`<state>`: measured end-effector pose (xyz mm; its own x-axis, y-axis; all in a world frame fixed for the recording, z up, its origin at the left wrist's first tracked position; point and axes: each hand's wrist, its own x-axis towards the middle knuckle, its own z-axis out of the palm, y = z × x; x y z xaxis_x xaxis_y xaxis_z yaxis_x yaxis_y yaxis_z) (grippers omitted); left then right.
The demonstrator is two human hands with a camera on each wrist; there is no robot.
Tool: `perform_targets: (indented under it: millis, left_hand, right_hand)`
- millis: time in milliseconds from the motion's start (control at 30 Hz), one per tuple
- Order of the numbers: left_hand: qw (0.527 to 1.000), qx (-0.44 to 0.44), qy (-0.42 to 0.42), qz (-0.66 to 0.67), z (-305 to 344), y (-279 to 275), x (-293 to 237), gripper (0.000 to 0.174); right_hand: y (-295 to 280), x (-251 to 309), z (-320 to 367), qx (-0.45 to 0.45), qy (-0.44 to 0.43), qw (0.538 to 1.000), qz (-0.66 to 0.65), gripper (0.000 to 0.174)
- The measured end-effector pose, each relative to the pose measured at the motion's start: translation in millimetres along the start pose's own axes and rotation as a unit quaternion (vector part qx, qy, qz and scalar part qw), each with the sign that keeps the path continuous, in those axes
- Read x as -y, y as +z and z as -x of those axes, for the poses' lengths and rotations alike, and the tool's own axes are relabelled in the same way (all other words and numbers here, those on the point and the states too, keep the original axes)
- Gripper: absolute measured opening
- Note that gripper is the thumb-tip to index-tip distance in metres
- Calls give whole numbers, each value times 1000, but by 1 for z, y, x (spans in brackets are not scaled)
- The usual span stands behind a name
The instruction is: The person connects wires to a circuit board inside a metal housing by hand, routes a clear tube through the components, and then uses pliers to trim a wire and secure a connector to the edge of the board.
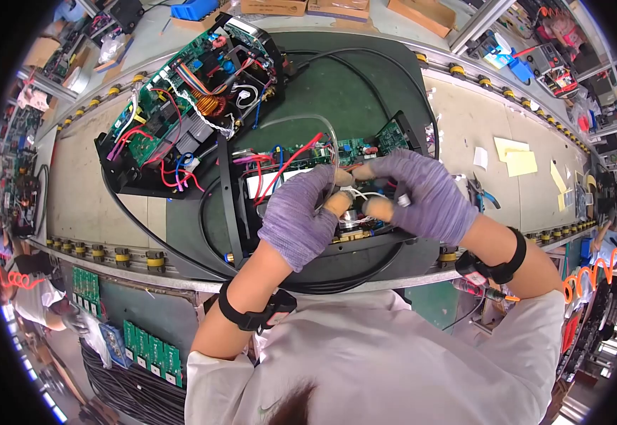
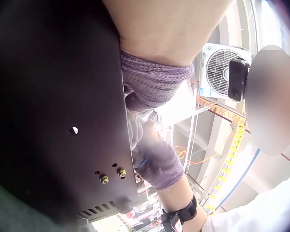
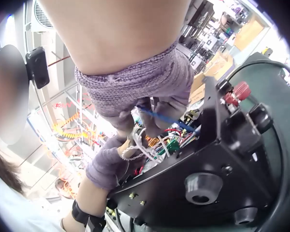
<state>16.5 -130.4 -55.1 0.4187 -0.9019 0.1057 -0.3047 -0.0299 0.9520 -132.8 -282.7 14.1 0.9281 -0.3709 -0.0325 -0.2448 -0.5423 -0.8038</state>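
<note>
Both hands wear purple-grey gloves with tan fingertips and meet over an opened black chassis [image 1: 227, 205] holding circuit boards and coloured wires. The left hand [image 1: 300, 216] has its thumb and fingers curled, pinching white wires near a clear tube. Facing it, the right hand [image 1: 432, 202] bends its fingers round white wires [image 1: 365, 193] from the other side. In the right wrist view, twisted white wires [image 3: 144, 151] run between the fingertips of the two hands, and a blue wire [image 3: 166, 120] passes by the right fingers. The chassis panel [image 2: 58, 111] covers much of the left wrist view.
A second opened unit [image 1: 195, 99] with boards, a copper coil and loose wires stands at the back left on the green mat [image 1: 308, 92]. Black cables loop around the chassis. Pliers [image 1: 489, 198] and yellow papers [image 1: 521, 163] lie to the right, beside roller rails.
</note>
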Motion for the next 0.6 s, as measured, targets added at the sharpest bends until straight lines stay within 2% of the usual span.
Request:
perform_targets:
  millis: [67,100,167,200,300,400,500,600]
  left_hand:
    - [998,17,-62,20,2,-1,0,27]
    - [996,27,-74,37,2,-2,1,27]
    - [992,44,-97,71,0,-2,2,28]
    - [990,42,-102,85,0,-2,2,28]
    - [982,58,-128,127,-3,-6,-6,23]
    - [984,66,-128,101,-3,-3,2,22]
    - [993,63,-99,-7,2,-6,0,20]
    - [993,45,9,-113,13,-30,-16,19]
  right_hand:
    - [12,-3,-1,-33,-55,997,38,32]
    - [11,3,-3,-5,3,999,46,36]
    - [14,1,-4,-20,-14,997,73,36]
    - [16,-1,-4,-27,-23,996,88,37]
    - [21,-6,-2,-77,-142,975,150,35]
    - [19,-5,0,-58,-135,956,252,30]
    - [13,1,-3,-38,-84,951,294,24]
    - [4,-15,-6,49,-43,909,411,17]
